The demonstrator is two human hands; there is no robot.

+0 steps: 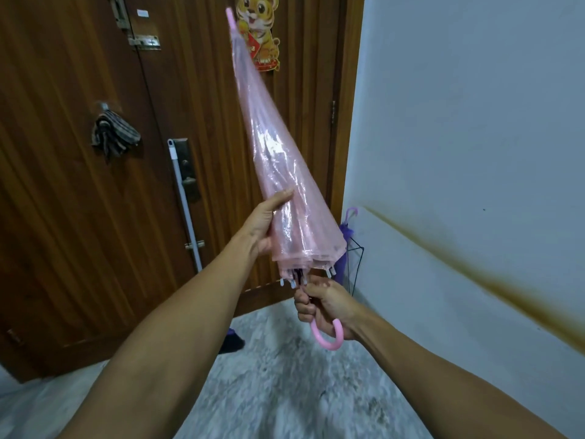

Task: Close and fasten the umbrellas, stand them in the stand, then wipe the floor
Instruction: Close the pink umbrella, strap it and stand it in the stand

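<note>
**Hands on pink umbrella, canopy folded**

Both hands hold the pink umbrella [278, 172] at frame centre, tip up. I see my left hand [264, 223] cupping the canopy and my right hand [323, 307] clenched round the hooked handle. Stand [354, 264] with purple umbrella [345, 231] sits at right, by the wall.

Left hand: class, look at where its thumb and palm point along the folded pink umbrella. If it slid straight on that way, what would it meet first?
The left hand points up along the pink umbrella, so it would probably just ride up the narrowing canopy toward the tip. Nothing else seems to block that line; the door's depth is unclear.
</note>
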